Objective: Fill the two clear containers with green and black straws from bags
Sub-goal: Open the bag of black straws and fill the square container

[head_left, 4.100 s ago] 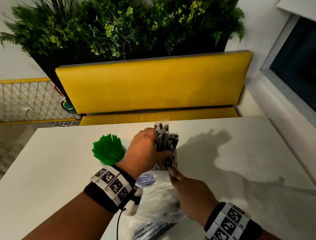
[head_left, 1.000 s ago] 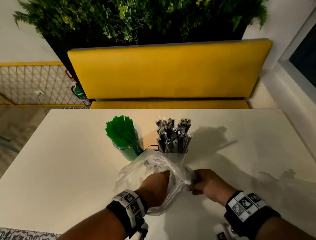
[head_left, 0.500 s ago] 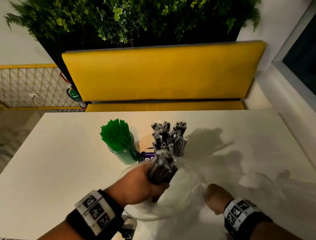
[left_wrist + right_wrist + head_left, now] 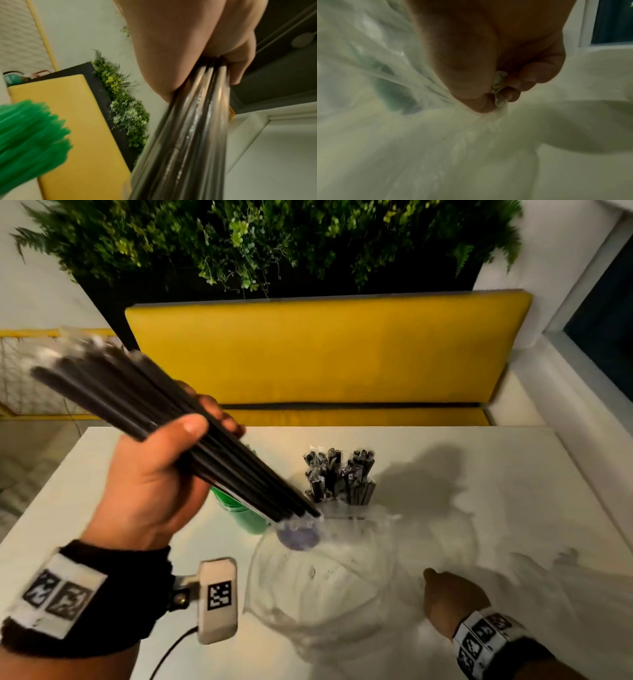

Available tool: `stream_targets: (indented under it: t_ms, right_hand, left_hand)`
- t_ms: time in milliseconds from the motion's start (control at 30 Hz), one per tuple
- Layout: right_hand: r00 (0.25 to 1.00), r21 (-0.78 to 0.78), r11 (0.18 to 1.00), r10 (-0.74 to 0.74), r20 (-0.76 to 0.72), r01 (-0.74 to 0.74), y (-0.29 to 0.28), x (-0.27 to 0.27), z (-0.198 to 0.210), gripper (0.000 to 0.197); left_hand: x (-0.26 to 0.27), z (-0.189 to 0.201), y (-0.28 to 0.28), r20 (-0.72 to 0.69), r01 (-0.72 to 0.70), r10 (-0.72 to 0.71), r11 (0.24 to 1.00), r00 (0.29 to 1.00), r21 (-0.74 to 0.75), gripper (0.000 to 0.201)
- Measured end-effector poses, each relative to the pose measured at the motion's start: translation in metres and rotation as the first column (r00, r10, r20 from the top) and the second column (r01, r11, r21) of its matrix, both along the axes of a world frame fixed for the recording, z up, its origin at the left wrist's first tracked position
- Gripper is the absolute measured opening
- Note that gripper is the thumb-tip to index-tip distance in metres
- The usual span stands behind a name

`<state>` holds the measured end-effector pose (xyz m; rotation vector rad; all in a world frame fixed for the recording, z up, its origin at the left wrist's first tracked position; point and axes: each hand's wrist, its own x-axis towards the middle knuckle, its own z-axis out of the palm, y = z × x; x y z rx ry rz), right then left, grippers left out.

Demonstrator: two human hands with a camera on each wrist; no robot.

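My left hand [image 4: 171, 460] grips a bundle of wrapped black straws [image 4: 137, 402], raised and slanting from upper left down to the mouth of a clear plastic bag [image 4: 318, 587]. In the left wrist view the black straw bundle [image 4: 188, 135] runs out from under my fingers. My right hand [image 4: 448, 597] pinches the clear bag's [image 4: 402, 135] edge against the table. Behind stand two clear containers: one with wrapped black straws [image 4: 339, 477], the other, with green straws [image 4: 25, 135], mostly hidden behind the bundle, its green side [image 4: 246, 515] showing.
The white table [image 4: 496, 508] carries all of this. A yellow bench [image 4: 325, 350] and a green plant wall [image 4: 257, 241] stand behind it. A window frame [image 4: 589, 337] runs along the right. A wrist camera unit [image 4: 219, 597] hangs below my left wrist.
My left hand has pulled the black straw bundle up and to the left, almost out of the bag. My right hand still holds the bag down on the table.
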<state>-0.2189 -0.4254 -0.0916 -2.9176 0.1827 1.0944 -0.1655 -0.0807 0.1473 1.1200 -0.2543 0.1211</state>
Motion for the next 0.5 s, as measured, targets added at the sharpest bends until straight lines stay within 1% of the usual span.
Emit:
stream_targets:
  t_ms: [67, 133, 167, 200, 233, 267, 300, 333, 400, 433, 467, 500]
  right_hand:
    - [0.999, -0.017, 1.0, 0.01, 0.035, -0.01, -0.003, 0.003, 0.015, 0.045]
    - [1.0, -0.023, 1.0, -0.02, 0.002, 0.02, -0.005, 0.01, 0.036, 0.058]
    - [0.999, -0.013, 1.0, -0.026, 0.023, 0.026, -0.005, 0.014, 0.048, 0.065]
    - [0.994, 0.031, 0.999, -0.015, 0.111, 0.012, -0.002, 0.017, 0.061, 0.068]
    - [0.965, 0.116, 0.992, 0.011, 0.262, -0.043, 0.004, 0.016, 0.073, 0.065]
    - [0.907, 0.24, 0.959, 0.036, 0.42, -0.149, 0.013, 0.012, 0.085, 0.058]
    - [0.853, 0.337, 0.899, 0.071, 0.518, -0.279, 0.024, 0.005, 0.094, 0.049]
    - [0.812, 0.38, 0.836, 0.126, 0.57, -0.397, 0.037, -0.003, 0.099, 0.039]
    - [0.739, 0.357, 0.748, 0.254, 0.624, -0.559, 0.059, -0.018, 0.095, 0.026]
    - [0.704, 0.334, 0.729, 0.277, 0.654, -0.597, 0.065, -0.022, 0.089, 0.023]
    - [0.674, 0.323, 0.718, 0.269, 0.688, -0.617, 0.072, -0.022, 0.085, 0.023]
    - [0.641, 0.307, 0.717, 0.249, 0.726, -0.626, 0.08, -0.017, 0.08, 0.029]
  left_hand:
    - [0.002, 0.01, 0.009, 0.037, -0.077, 0.075, 0.995, 0.996, 0.061, 0.046]
    - [0.004, 0.013, 0.012, 0.047, -0.122, 0.117, 0.984, 0.992, 0.131, 0.05]
    - [0.004, 0.012, 0.012, 0.046, -0.134, 0.128, 0.979, 0.991, 0.155, 0.05]
    - [0.003, 0.011, 0.011, 0.047, -0.144, 0.138, 0.974, 0.989, 0.175, 0.049]
    - [0.003, 0.009, 0.01, 0.052, -0.152, 0.145, 0.97, 0.988, 0.189, 0.046]
    - [0.002, 0.008, 0.008, 0.055, -0.157, 0.149, 0.967, 0.987, 0.2, 0.044]
    - [0.001, 0.007, 0.006, 0.054, -0.16, 0.152, 0.965, 0.987, 0.207, 0.042]
    - [0.0, 0.005, 0.002, 0.054, -0.161, 0.153, 0.965, 0.987, 0.209, 0.039]
    - [-0.003, 0.003, -0.006, 0.059, -0.162, 0.153, 0.962, 0.986, 0.22, 0.03]
    - [-0.005, 0.001, -0.013, 0.061, -0.152, 0.141, 0.959, 0.988, 0.239, 0.023]
    - [-0.007, 0.0, -0.021, 0.066, -0.137, 0.123, 0.952, 0.99, 0.273, 0.019]
    - [-0.008, -0.002, -0.028, 0.073, -0.122, 0.104, 0.941, 0.992, 0.315, 0.018]
